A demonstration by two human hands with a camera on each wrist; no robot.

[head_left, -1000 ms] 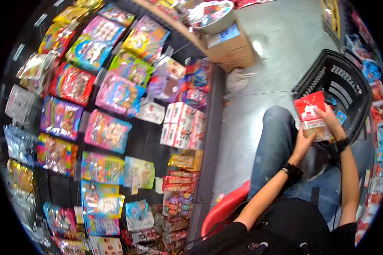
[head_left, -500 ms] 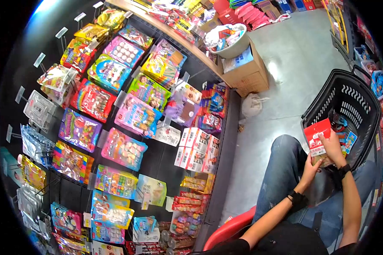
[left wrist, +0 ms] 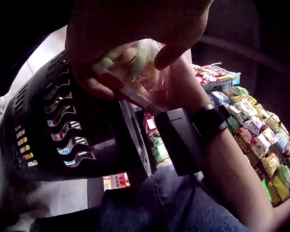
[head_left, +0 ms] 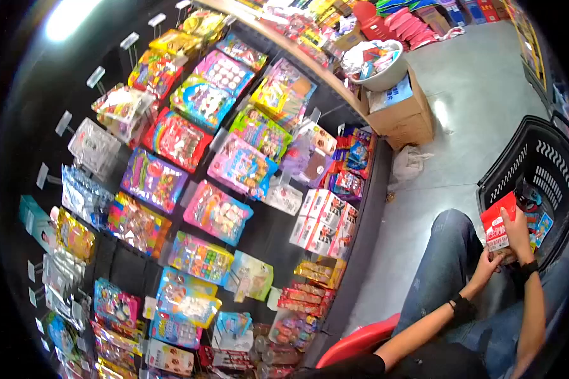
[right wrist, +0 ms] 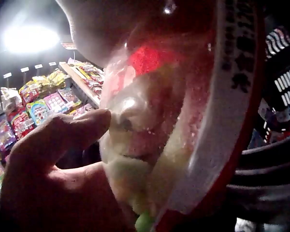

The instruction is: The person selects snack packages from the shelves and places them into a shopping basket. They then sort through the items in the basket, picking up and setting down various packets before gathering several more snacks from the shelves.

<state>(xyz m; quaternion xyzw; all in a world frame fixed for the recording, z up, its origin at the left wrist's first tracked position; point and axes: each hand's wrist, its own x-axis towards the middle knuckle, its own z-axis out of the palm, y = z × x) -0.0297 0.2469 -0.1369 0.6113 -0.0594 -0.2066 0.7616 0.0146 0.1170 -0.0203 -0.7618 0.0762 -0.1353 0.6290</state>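
A red and white packet [head_left: 498, 228] with a see-through lower part is held in both hands above the person's lap. The left hand [head_left: 484, 270] pinches its lower end, and the right hand [head_left: 518, 235] grips its right side. Pale and green pieces show through the clear film of the packet [left wrist: 135, 63] in the left wrist view, under the dark left hand [left wrist: 135, 21]. Close up in the right wrist view, the packet [right wrist: 154, 125] has a thumb of the left hand [right wrist: 53, 164] against its film; the right hand's fingers are mostly hidden there.
A black basket [head_left: 509, 151] with several packets inside stands just beyond the hands. Racks of hanging sweets [head_left: 215, 211] fill the left. A cardboard box [head_left: 401, 117] bears a white tub [head_left: 385, 72]; a red stool [head_left: 360, 341] edge shows beside the person.
The head view has swung, so shelves, basket and hands appear farther right and lower. Both hands keep hold of the red packet throughout.
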